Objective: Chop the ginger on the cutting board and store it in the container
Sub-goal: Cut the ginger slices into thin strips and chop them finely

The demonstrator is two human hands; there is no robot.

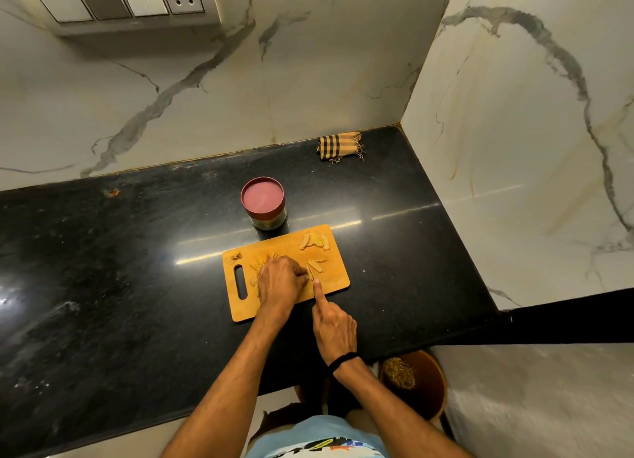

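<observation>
1. At the far left of my feed, a polished black stone counter (103,268) runs across the view. A grey switch panel (120,1) sits high on the marble wall behind it.
2. A rectangular wooden cutting board (338,279) lies on the counter near its front edge, with the slot handle at the left end. A small dark scrap (236,256) rests at its far left corner.
3. The left hand (276,282) is knuckles-up on the board, fingers curled down and pinning pale yellow cut ginger (257,263) against the wood. More strips poke out on its left side, and most of what it grips is hidden under the palm.
4. Just beyond the board's far edge stands the container, a round glass jar with a dark red lid (263,200), upright and with the lid on.
5. A thin knife (310,274), seen edge-on, stands right beside the left fingertips. I cannot make out its handle.
6. The right hand (334,327) is over the board's near edge. Its index finger lies straight along the knife's back and the other fingers are wrapped below, so it is gripping the knife. A black thread band (343,358) circles the wrist.
7. Right of the blade lie a few loose ginger strips (316,265), and a pile of ginger slices (315,241) sits at the far right corner of the board.
8. A folded tan-and-black checked cloth (339,147) lies against the back wall, well apart from the board.
9. Below the counter's front edge on the right I see a brown round bowl (429,382) with something dry in it.
</observation>
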